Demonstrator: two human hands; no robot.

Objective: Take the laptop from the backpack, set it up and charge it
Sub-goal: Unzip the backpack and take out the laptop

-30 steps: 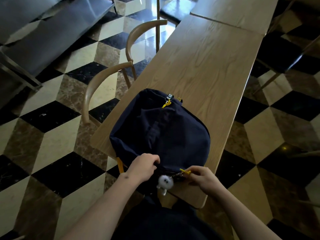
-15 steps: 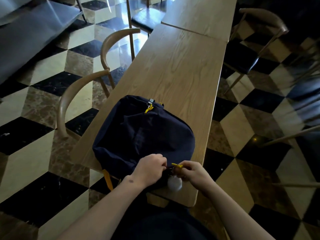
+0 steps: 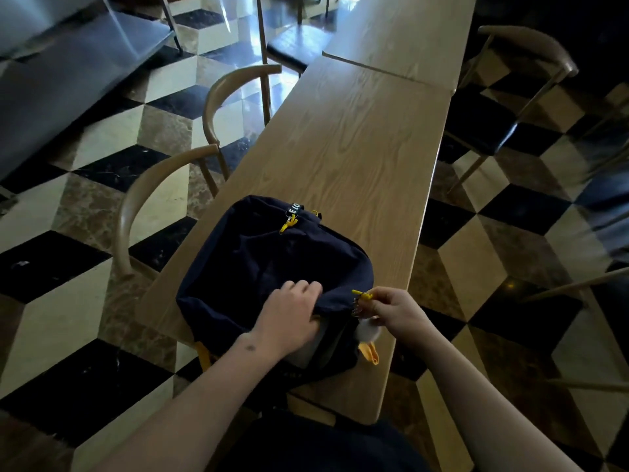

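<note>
left grip [image 3: 289,318] clutches backpack [image 3: 272,264] | right grip [image 3: 396,310] pinches zipper pull [image 3: 361,294] | wooden table [image 3: 357,148], checkered floor [image 3: 68,274]

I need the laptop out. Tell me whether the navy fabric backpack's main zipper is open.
Partly open: the navy fabric backpack gapes beside the left hand.

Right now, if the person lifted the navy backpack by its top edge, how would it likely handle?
The backpack would probably sag: its fabric lies creased and bunches under the left hand. It may feel bottom-heavy, since a pale flat panel shows inside the opening. The fluffy charm near the right hand would likely swing.
</note>
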